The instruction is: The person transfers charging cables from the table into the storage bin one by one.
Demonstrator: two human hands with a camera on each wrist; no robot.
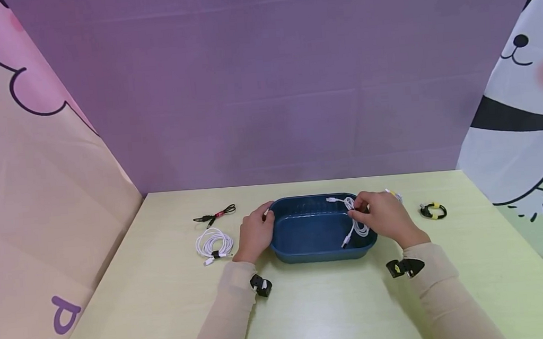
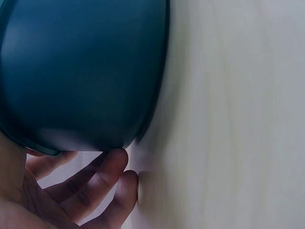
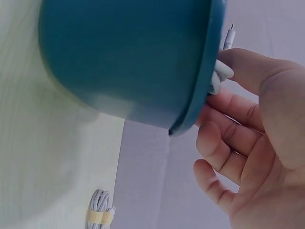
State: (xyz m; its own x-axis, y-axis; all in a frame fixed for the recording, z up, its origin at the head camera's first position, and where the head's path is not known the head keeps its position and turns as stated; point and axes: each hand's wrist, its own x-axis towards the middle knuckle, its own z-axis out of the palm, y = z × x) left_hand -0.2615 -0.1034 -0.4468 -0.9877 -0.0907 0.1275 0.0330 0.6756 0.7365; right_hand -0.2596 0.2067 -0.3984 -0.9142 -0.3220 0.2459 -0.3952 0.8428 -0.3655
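Observation:
A blue oblong plastic basin [image 1: 310, 234] stands on the table in the head view. My left hand [image 1: 256, 233] holds its left end, thumb at the rim; the left wrist view shows fingers [image 2: 102, 183] against the outer wall. Over the basin's right end my right hand [image 1: 384, 215] pinches a coiled white charging cable [image 1: 359, 229] between thumb and fingers. One plug [image 1: 332, 200] points left, and the other end hangs down toward the basin's front. In the right wrist view, the cable loops [image 3: 220, 76] show just past the basin rim [image 3: 193, 105].
Left of the basin lie a black cable [image 1: 215, 215] with a red tie and a coiled white cable [image 1: 214, 244] with a black strap. On the right are a black cable [image 1: 432, 210] with yellow ties and a partly hidden white cable [image 1: 395, 195]. A purple backdrop [image 1: 269, 84] borders the table's rear.

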